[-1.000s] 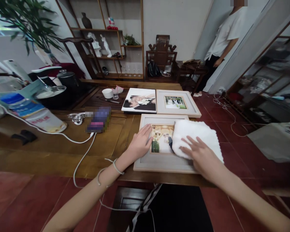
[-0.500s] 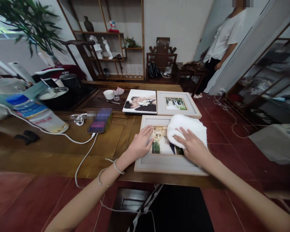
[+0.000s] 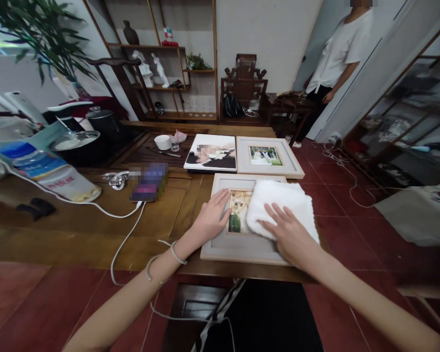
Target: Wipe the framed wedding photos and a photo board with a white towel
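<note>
Your right hand (image 3: 295, 239) and the cloth (image 3: 282, 193) have moved left over the photo (image 3: 239, 215) since a second ago, hiding the dark figure near its middle that showed then. Compared with half a second ago, the cloth lies a little nearer to you and spreads wider, while your left hand (image 3: 211, 216) stays in place on the frame (image 3: 238, 250).

The frame lies flat at the near edge of the desk (image 3: 181, 205), right in front of you. The cloth covers the right part of the photo and the border beside it. Your right fingers are spread and laid on top of the cloth, touching it without curling around it. Your left fingers are stretched out close together over the frame's left border, tips at the photo's edge, thumb apart; they grip nothing.

Just beyond the frame, a print (image 3: 224, 160) and a second frame (image 3: 294, 164) lie side by side. To the left, you have a phone (image 3: 148, 183) and a white cup (image 3: 163, 142) farther back. Past the desk, on the right, stands a person (image 3: 337, 58) in a white shirt.
</note>
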### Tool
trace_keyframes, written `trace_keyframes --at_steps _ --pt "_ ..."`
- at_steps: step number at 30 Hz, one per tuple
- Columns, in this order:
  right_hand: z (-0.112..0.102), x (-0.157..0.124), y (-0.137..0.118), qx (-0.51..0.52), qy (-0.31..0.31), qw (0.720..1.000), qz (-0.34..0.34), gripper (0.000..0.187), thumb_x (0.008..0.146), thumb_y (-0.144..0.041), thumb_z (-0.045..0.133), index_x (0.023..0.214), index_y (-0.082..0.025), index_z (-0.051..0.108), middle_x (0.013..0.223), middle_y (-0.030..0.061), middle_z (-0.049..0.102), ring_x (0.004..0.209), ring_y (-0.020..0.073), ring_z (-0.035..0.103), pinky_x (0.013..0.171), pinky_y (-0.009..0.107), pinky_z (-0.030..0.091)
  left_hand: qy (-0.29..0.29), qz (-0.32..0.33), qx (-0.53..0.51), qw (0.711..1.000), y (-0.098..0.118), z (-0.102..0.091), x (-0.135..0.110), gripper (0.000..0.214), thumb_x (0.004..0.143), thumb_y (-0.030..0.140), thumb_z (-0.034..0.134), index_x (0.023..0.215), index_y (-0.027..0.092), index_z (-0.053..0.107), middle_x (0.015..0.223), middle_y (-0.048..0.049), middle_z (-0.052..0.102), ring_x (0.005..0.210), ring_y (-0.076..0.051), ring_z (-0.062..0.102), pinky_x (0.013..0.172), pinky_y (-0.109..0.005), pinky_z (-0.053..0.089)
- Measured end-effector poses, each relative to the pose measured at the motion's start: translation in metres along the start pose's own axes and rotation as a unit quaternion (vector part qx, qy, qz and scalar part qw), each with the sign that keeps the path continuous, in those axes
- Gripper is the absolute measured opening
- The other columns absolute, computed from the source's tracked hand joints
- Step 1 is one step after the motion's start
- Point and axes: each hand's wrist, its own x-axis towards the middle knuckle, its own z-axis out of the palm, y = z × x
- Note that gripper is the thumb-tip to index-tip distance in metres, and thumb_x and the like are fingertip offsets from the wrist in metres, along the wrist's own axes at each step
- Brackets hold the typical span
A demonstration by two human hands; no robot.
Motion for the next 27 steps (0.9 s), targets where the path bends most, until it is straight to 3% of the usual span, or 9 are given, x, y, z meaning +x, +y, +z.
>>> trace_keyframes --at_steps 4,8,11,15,20,23,27 --pt "-0.013 -0.049 -0.029 0.065 -0.029 0.997 -0.038 0.078 0.061 0.004 0.047 0.134 -0.023 0.053 0.146 0.0166 0.041 0.133 0.0367 0.037 0.103 0.053 0.040 0.003 0.003 0.000 1.000 -0.001 0.001 0.000 0.049 0.094 0.028 0.040 0.140 0.012 0.038 0.149 -0.0134 0.037 0.140 -0.025 0.031 0.113 -0.046 0.031" --pt "-0.017 -0.062 -0.037 0.105 -0.011 0.993 -0.046 0.084 0.057 0.004 0.043 0.136 -0.025 0.050 0.148 0.0114 0.039 0.134 0.0310 0.036 0.104 0.050 0.041 -0.003 0.005 0.009 1.000 -0.002 0.001 0.000 0.049 0.095 0.029 0.040 0.141 0.012 0.038 0.150 -0.0129 0.036 0.140 -0.025 0.031 0.113 -0.046 0.030" --pt "-0.011 -0.041 -0.024 0.105 -0.003 0.994 -0.019 0.080 0.058 0.004 0.042 0.134 -0.019 0.052 0.146 0.0156 0.041 0.135 0.0313 0.036 0.106 0.050 0.038 -0.016 0.012 0.016 1.000 -0.004 0.001 0.000 0.050 0.096 0.030 0.039 0.142 0.012 0.037 0.151 -0.0125 0.035 0.140 -0.025 0.030 0.113 -0.046 0.030" --pt "0.004 0.010 0.012 0.070 0.048 0.996 0.022 0.072 0.063 0.004 0.044 0.133 -0.011 0.052 0.146 0.0209 0.038 0.136 0.0338 0.032 0.110 0.051 0.031 -0.022 0.017 0.020 0.999 -0.006 0.002 0.001 0.050 0.097 0.030 0.036 0.143 0.011 0.036 0.152 -0.0125 0.034 0.141 -0.025 0.028 0.113 -0.046 0.031" --pt "0.011 0.067 0.053 0.019 0.092 0.995 0.024 0.070 0.067 0.002 0.047 0.135 -0.013 0.050 0.151 0.0172 0.033 0.140 0.0343 0.023 0.112 0.052 0.024 -0.016 0.016 0.017 1.000 -0.007 0.002 0.001 0.049 0.097 0.029 0.035 0.142 0.011 0.037 0.151 -0.0122 0.035 0.140 -0.024 0.029 0.112 -0.047 0.032" --pt "0.010 0.075 0.057 0.003 0.072 0.997 0.005 0.069 0.067 0.002 0.047 0.134 -0.017 0.053 0.152 0.0136 0.032 0.140 0.0377 0.020 0.110 0.057 0.023 -0.007 0.015 0.011 1.000 -0.006 0.002 0.001 0.048 0.097 0.028 0.034 0.142 0.012 0.037 0.150 -0.0123 0.036 0.140 -0.024 0.030 0.112 -0.047 0.033" --pt "0.004 0.051 0.035 0.015 0.026 1.000 -0.006 0.066 0.068 0.003 0.044 0.130 -0.016 0.057 0.150 0.0132 0.036 0.138 0.0391 0.026 0.108 0.059 0.027 0.000 0.019 0.005 1.000 -0.007 0.004 0.002 0.046 0.097 0.028 0.034 0.141 0.014 0.039 0.149 -0.0120 0.038 0.140 -0.023 0.031 0.112 -0.046 0.033"
